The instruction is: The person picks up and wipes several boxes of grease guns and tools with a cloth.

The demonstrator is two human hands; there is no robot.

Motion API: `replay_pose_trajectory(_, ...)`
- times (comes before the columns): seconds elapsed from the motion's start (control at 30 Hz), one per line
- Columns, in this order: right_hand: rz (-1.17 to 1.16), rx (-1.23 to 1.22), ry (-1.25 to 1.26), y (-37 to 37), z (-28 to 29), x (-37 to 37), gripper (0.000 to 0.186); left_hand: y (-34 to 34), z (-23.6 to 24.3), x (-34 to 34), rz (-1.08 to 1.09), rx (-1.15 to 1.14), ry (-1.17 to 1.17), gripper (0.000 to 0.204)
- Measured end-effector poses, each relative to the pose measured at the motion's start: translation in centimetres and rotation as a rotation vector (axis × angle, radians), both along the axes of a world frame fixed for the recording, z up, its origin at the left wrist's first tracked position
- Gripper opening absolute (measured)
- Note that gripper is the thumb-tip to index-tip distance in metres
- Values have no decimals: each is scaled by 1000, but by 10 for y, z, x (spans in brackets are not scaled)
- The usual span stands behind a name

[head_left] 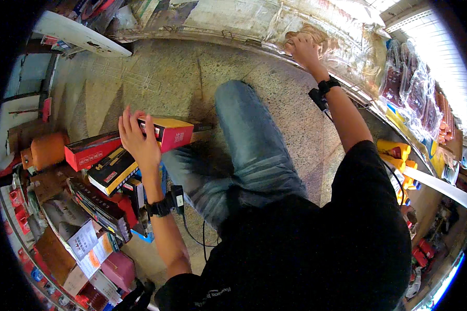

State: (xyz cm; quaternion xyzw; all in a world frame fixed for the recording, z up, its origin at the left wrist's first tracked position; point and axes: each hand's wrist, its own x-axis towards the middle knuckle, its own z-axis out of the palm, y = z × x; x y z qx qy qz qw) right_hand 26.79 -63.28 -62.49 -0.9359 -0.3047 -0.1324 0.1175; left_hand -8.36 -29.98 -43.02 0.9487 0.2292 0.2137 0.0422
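Note:
On the left, my left hand (139, 140) is closed at the near end of a yellow and red cardboard box (174, 136), its thumb across the box and its fingers reaching past the end. This box lies tilted over other boxes, beside my bent left leg. Under and beside it are a red box (91, 151) and a black and yellow box (114, 170). At the far right, my right hand (305, 51) has its fingers curled on a tan, crumpled bundle (312, 34) at the edge of a low shelf. The bundle's kind cannot be made out.
A plastic-covered shelf (233, 20) runs along the far side. Yellow bottles (394, 150) and plastic-wrapped goods (412, 88) stand at the right. Beside the boxes are an orange container (47, 150) and a paper sheet (83, 241). A white panel (80, 33) juts in at the far left.

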Motion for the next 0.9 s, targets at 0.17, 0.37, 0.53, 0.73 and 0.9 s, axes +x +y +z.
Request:
replay_pose_trajectory(0.17,-17,-36,29,1,-4,1,32,-2,2,-3,-4,-28,-8,26)
replay_pose_trajectory(0.37,57,14,-142,-3,-2,4,25,-2,-1,-3,-10,-82,-37,33)
replay_pose_trajectory(0.53,14,11,-81,2,6,-4,24,-16,10,-12,156,-11,146,42)
replay_pose_trajectory(0.73,43,23,-80,-4,-2,1,24,-19,15,-29,244,-110,77,61)
replay_pose_trajectory(0.9,7,-11,-86,0,-2,1,24,-30,16,-29,396,-259,69,78)
